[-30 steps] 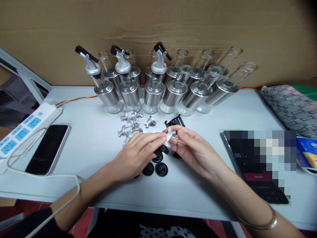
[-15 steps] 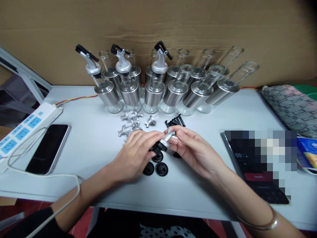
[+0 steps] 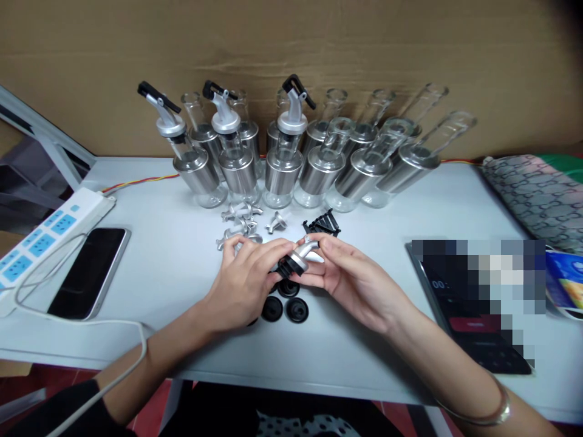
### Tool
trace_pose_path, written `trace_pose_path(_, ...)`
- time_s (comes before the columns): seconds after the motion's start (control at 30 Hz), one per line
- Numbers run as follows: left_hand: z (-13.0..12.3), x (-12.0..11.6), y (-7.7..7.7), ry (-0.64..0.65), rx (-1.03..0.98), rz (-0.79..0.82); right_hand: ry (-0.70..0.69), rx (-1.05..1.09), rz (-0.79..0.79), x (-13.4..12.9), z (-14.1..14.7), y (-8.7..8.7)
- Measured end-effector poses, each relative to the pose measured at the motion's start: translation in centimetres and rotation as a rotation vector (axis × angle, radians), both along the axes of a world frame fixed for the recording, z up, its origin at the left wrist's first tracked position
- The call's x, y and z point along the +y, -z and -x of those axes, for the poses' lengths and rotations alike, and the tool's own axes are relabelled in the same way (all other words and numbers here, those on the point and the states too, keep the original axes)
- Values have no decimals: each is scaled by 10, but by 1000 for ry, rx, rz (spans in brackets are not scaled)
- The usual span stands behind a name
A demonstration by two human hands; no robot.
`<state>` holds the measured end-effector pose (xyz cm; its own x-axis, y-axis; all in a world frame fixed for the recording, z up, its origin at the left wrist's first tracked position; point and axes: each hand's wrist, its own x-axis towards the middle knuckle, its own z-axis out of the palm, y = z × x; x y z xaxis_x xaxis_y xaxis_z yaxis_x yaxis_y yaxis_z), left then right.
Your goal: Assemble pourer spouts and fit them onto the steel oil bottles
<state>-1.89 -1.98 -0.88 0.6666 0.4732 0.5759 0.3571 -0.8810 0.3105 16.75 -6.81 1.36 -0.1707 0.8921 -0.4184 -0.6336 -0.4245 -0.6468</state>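
Between my two hands is a silver pour spout (image 3: 299, 257) with a ribbed black stopper at its lower left end. My left hand (image 3: 248, 276) grips the black stopper end. The fingers of my right hand (image 3: 353, 267) pinch the curved silver tip. Below the spout, several round black stoppers (image 3: 297, 309) lie on the table, some partly hidden by my left hand. Loose silver spouts (image 3: 241, 211) lie just beyond my left hand, with one more silver spout (image 3: 277, 222) apart from them. A bunch of black levers (image 3: 322, 224) lies beyond my right hand.
Several glass bottles with metal sleeves (image 3: 283, 173) stand in rows at the back; three carry lever spouts. At left are a power strip (image 3: 43, 237), a phone (image 3: 90, 273) and a white cable (image 3: 91, 320) crossing my left forearm. A tablet-like device (image 3: 469, 328) lies at right.
The held spout has shifted slightly left and turned a little, showing more of its black stopper. Both hands moved slightly with it and keep hold of it.
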Motion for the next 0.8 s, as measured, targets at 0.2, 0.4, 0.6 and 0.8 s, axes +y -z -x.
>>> trace_pose_path(0.2,0,-2,-3,0,-23,24,-6,-19,-33,-1,2,3)
trace_pose_path(0.4,1,-2,-3,-11,-30,19,-22,-76,-85,-2,1,3)
trace_pose_path(0.6,2,4,-5,124,2,75,95,-623,-244,-4,-1,-2)
trace_pose_path(0.8,2,6,-2,187,17,79,66,-1027,-510,-11,4,-8)
